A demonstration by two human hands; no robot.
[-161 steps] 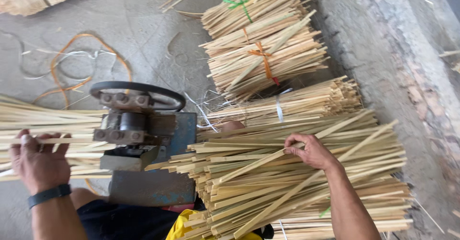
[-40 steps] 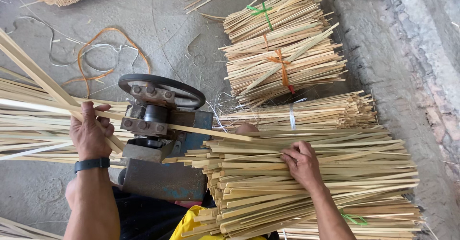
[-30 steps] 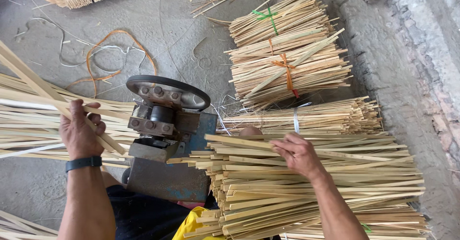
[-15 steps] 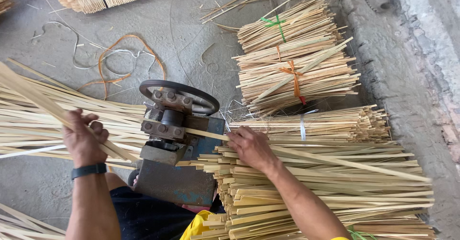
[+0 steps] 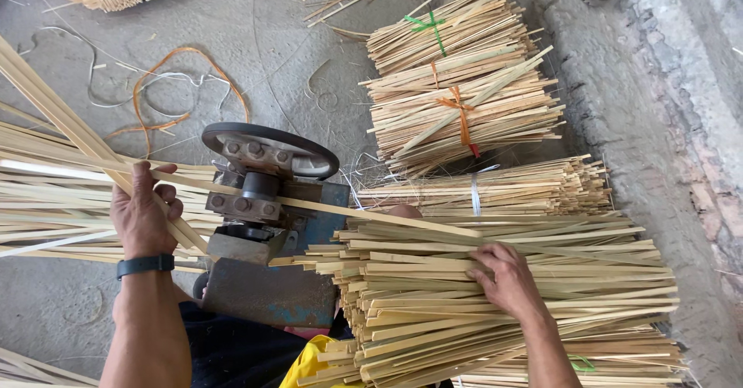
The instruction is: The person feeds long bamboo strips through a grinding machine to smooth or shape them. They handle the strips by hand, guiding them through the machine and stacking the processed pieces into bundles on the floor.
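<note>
— Where do we have our hands?

— Our left hand (image 5: pixel 143 218), at centre left of the frame, is closed around a few long bamboo strips (image 5: pixel 70 128) running up to the upper left. Our right hand (image 5: pixel 507 279), lower right of centre, lies palm down with fingers spread on the loose pile of cut slats (image 5: pixel 433 310).

— And the machine?

— The splitting machine (image 5: pixel 267 202) sits between them; one slat (image 5: pixel 387 218) sticks out of it over the pile.
</note>
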